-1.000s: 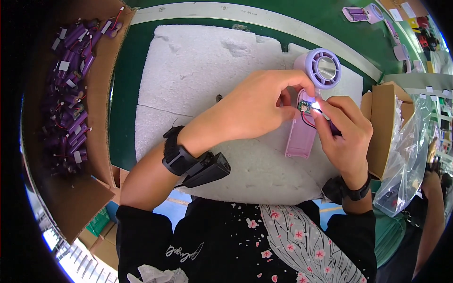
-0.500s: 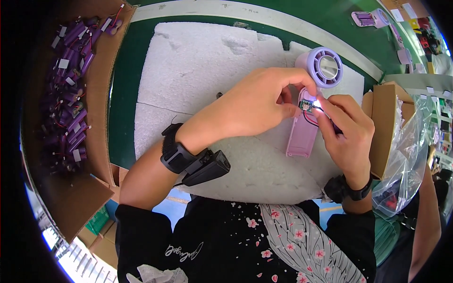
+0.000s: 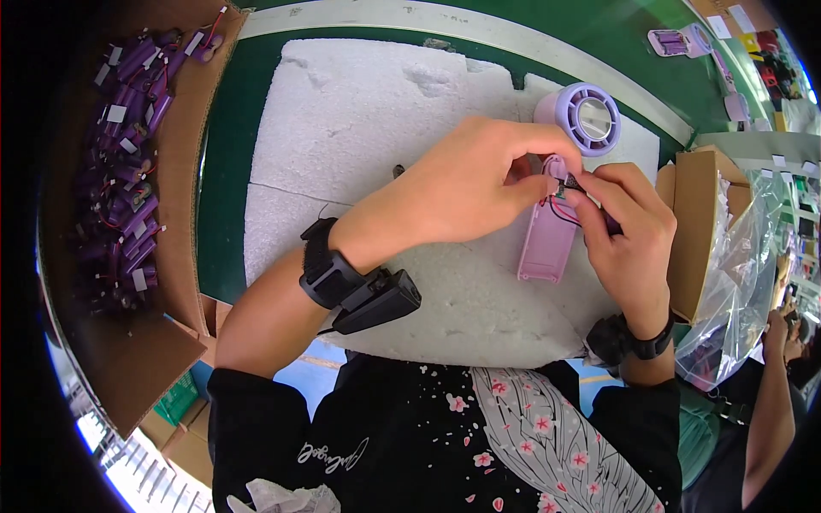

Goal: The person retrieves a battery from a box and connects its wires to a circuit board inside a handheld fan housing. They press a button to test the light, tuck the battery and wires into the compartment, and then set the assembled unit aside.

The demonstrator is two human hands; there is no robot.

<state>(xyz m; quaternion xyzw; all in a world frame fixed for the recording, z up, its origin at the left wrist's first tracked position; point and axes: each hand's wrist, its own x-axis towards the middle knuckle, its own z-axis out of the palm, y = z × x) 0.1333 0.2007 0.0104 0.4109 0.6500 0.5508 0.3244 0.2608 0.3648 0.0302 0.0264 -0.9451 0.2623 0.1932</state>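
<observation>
A handheld fan lies on the foam pad, its round lilac head [image 3: 593, 119] at the far end and its open pink handle shell [image 3: 546, 248] pointing toward me. My left hand [image 3: 479, 179] reaches over the shell's upper end, thumb and forefinger closed on a small green circuit board [image 3: 560, 193], mostly covered by fingers. Red and black wires [image 3: 560, 210] curve from the board toward my right hand [image 3: 631, 231]. That hand is closed around a purple battery [image 3: 612, 225], mostly hidden, while its fingertips press a small dark piece against the board.
White foam [image 3: 359, 111] covers the green bench. At left stands a carton [image 3: 184, 171] of purple wired batteries [image 3: 128, 171]. Another carton [image 3: 697, 231] with clear plastic [image 3: 735, 299] stands at right. More fan parts [image 3: 682, 40] lie far right; another person's arm [image 3: 770, 419] shows beyond.
The bright white light at the board has gone out. My fingertips have closed in over the board, covering more of it. Another person's hands have come into view at right.
</observation>
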